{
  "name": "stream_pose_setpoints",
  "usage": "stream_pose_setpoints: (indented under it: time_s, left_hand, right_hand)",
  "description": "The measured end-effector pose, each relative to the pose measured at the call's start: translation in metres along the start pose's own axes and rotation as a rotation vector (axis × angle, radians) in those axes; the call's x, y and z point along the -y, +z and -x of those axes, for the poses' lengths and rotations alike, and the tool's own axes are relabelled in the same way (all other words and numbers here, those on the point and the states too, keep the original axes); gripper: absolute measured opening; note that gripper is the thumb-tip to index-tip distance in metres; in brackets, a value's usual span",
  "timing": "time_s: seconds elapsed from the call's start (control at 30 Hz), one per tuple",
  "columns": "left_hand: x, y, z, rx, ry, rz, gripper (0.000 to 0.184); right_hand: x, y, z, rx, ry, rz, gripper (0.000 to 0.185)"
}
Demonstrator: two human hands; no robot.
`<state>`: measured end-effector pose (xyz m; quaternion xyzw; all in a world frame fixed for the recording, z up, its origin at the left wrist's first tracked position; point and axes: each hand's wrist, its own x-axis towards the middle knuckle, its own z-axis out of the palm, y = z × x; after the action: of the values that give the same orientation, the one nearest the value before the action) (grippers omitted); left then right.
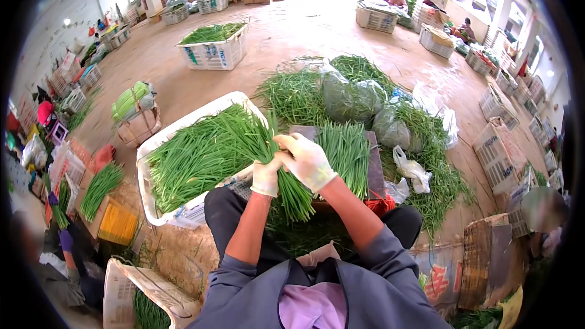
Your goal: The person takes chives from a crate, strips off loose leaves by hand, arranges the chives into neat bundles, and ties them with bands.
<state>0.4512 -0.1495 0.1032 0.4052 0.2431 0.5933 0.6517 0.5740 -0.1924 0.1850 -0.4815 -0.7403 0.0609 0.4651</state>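
Note:
In pale gloves, both hands are on a bundle of long green stalks [295, 198] over the right edge of a white crate [159, 219]. My left hand [265, 178] is wrapped round the bundle. Just above and to its right, my right hand [304, 161] has its fingers closed at the bundle; whether they grip stalks or a tie is hidden. More green stalks [195, 152] fill the crate. To the right, another row of stalks [344, 152] lies on a dark board [375, 173].
Loose greens [439, 170] and plastic bags [413, 169] are heaped on the right. A strapped bundle [138, 123] stands left of the crate. Another crate of greens [216, 55] is farther ahead. A co-worker's purple-gloved hand [66, 240] is at the far left.

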Motion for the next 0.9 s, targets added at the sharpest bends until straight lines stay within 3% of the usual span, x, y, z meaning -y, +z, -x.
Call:
stream_pose_setpoints:
  time_s: [0.2, 0.27, 0.33, 0.37, 0.4, 0.47, 0.5, 0.53, 0.6, 0.67, 0.7, 0.8, 0.83, 0.9]
  left_hand:
    - [0.016, -0.007, 0.003, 0.12, -0.036, -0.044, 0.018]
    - [0.019, -0.013, 0.001, 0.077, -0.089, -0.12, 0.018]
    - [0.019, -0.014, 0.002, -0.009, -0.089, -0.059, 0.014]
    - [0.018, -0.018, 0.0, -0.003, -0.11, -0.05, 0.016]
    - [0.008, -0.015, -0.002, -0.008, -0.116, -0.048, 0.016]
    - [-0.005, -0.01, -0.001, -0.028, -0.22, 0.104, 0.019]
    - [0.004, -0.02, -0.009, 0.087, -0.245, 0.285, 0.023]
    - [0.004, -0.02, -0.014, 0.161, -0.259, 0.364, 0.026]
    - [0.007, -0.016, -0.022, 0.195, -0.314, 0.458, 0.027]
    - [0.008, -0.013, -0.026, 0.206, -0.344, 0.405, 0.032]
    - [0.008, -0.011, -0.026, 0.224, -0.371, 0.35, 0.037]
    - [0.01, -0.002, -0.024, 0.113, -0.374, 0.206, 0.047]
    - [0.012, -0.012, -0.025, 0.179, -0.357, 0.188, 0.052]
    - [0.024, -0.012, -0.017, 0.264, -0.269, 0.09, 0.052]
  right_hand:
    - [-0.03, -0.002, -0.006, 0.233, -0.226, 0.202, 0.011]
    - [-0.036, -0.008, -0.005, -0.169, -0.135, 0.02, 0.011]
    - [-0.018, -0.038, -0.006, -0.291, 0.549, -0.35, 0.009]
    - [-0.038, -0.045, 0.004, -0.221, 0.651, -0.46, 0.034]
    - [-0.046, -0.039, 0.01, -0.216, 0.658, -0.459, 0.034]
    - [-0.061, -0.025, 0.04, 0.17, 0.314, -0.196, 0.078]
    - [-0.072, -0.009, 0.055, 0.359, 0.355, -0.255, 0.107]
    - [-0.067, 0.005, 0.067, 0.421, 0.329, -0.343, 0.106]
    - [-0.041, 0.012, 0.069, 0.552, 0.486, -0.392, 0.098]
    - [-0.066, 0.04, 0.079, 0.37, 0.445, -0.698, 0.084]
    - [-0.067, 0.049, 0.081, 0.265, 0.48, -0.854, 0.064]
    - [-0.074, 0.046, 0.081, 0.324, 0.609, -0.8, 0.05]
    - [-0.074, 0.046, 0.081, 0.242, 0.6, -0.838, 0.04]
    - [-0.077, 0.039, 0.083, 0.19, 0.627, -0.723, 0.04]
